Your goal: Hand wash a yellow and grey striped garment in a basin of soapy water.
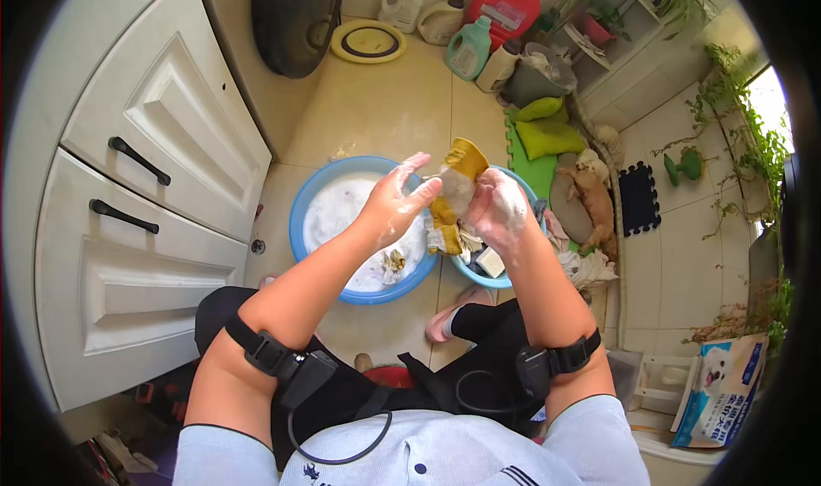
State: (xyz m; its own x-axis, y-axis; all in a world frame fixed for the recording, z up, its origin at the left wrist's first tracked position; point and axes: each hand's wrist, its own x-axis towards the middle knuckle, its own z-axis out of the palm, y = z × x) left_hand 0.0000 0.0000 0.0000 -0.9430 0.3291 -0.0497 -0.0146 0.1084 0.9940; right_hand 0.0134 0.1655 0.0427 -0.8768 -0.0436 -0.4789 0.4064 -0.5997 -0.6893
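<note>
A mustard-yellow and grey sock point(462, 178) hangs between my hands above the gap between two basins. My right hand point(499, 211), wet with suds, is closed on its upper part, palm turned inward. My left hand point(395, 202) is open beside the sock, fingers stretched and soapy, its thumb close to the cloth. Below my left hand, white foam point(342, 217) fills a blue basin point(298, 229), and a yellowish bit of cloth point(394, 262) pokes out of it. A lighter blue basin point(469, 274) under my right hand holds dark cloth and a white bar of soap point(491, 262).
White cabinet doors point(154, 76) stand at the left. Detergent bottles point(469, 48) and a yellow round lid point(368, 41) are at the back. To the right lie green cushions point(547, 135) and a tan plush-looking animal point(592, 197). My pink shoe point(440, 324) is near the basins.
</note>
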